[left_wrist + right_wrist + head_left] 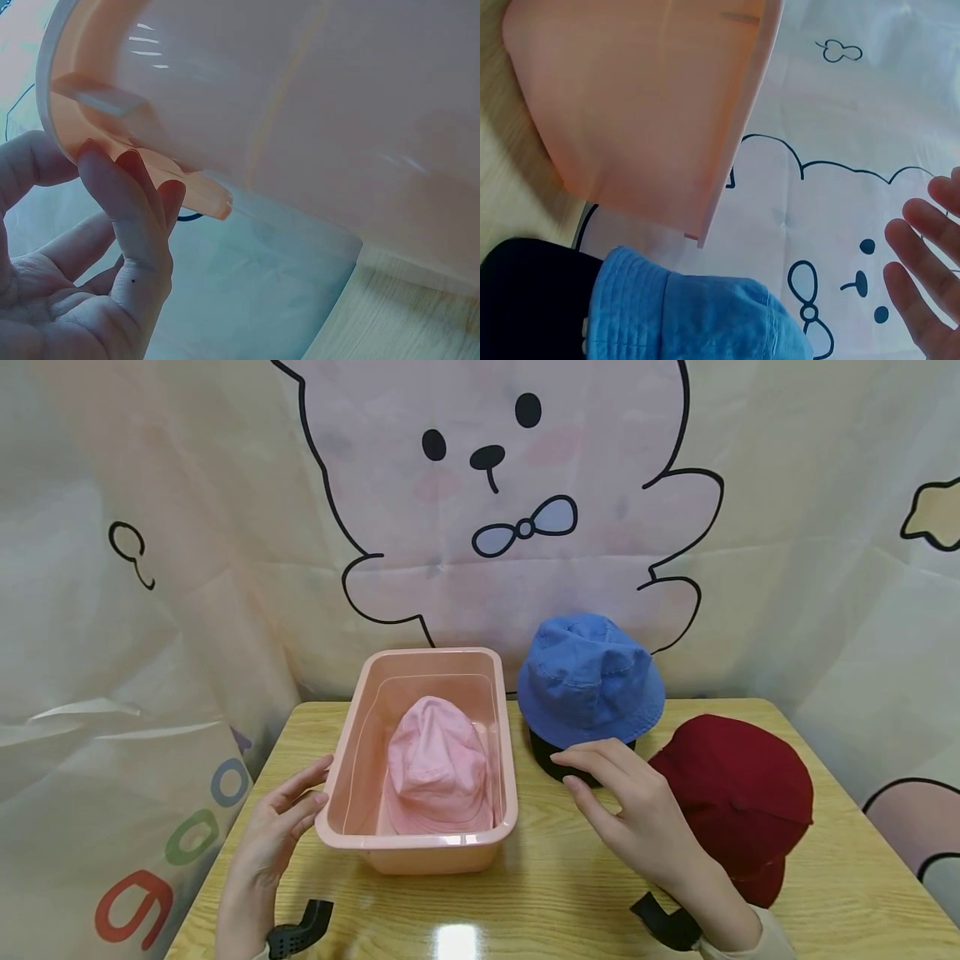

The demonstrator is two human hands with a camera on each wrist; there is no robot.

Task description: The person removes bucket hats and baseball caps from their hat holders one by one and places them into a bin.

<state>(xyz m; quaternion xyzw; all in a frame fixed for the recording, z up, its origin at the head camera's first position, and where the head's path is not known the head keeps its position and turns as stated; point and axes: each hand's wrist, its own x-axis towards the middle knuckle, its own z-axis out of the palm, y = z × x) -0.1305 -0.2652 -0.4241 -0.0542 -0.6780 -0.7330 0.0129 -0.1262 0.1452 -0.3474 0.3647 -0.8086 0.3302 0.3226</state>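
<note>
My left hand [273,835] is at the left rim of a pink plastic bin [420,857]. In the left wrist view its fingertips hook under the rim and pinch the edge. A light pink cap [438,768] lies inside the bin, crown up. My right hand [637,806] hangs in the air with relaxed fingers and holds nothing. Just beyond its fingertips, a blue bucket hat [588,681] sits on top of a black cap [546,758], which is mostly hidden. A dark red cap [738,793] lies to the right, partly behind the right hand and forearm.
Everything stands on a light wooden table [547,893]. A printed cloth [480,585] with a cartoon bear hangs right behind the table's back edge and continues round the sides. Black straps [300,931] sit on both wrists.
</note>
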